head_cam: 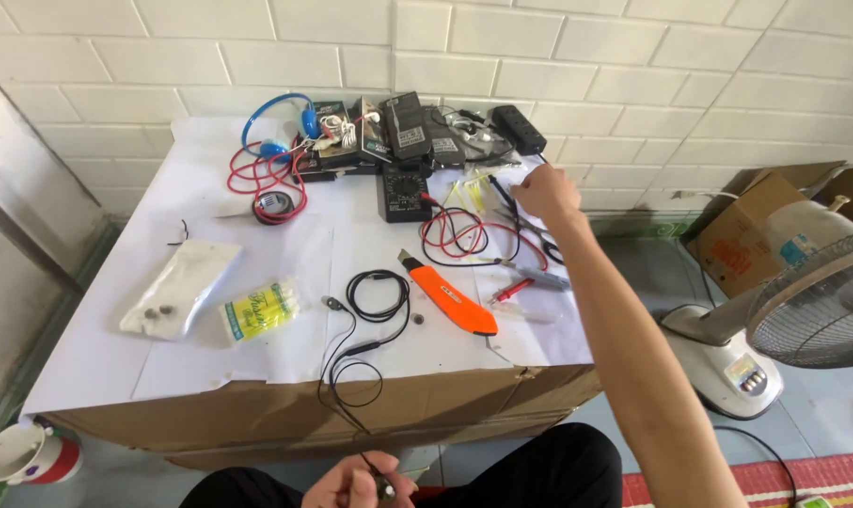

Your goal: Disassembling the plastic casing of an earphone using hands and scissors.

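Observation:
My left hand [361, 487] is low at the front edge, over my lap, pinched on the end of a thin black earphone cable [378, 293]. The cable runs up onto the white paper-covered box table [285, 367] and lies coiled beside an orange utility knife [450, 299]. My right hand [545, 194] reaches to the far right of the table, fingers curled, seen from behind. It is over a cluster of small hand tools [530, 273] and red and black test leads [464, 235]. Whether it holds anything is hidden. A black multimeter [406, 193] lies left of it.
Blue headphones [276, 122], a red cable [271, 179], black adapters [408, 122] and a power strip [519, 127] line the back by the brick wall. A yellow pack [257, 310] and a clear bag [177, 287] lie at left. A fan [821, 301], a cardboard box [756, 226] and a cup [27, 456] stand on the floor.

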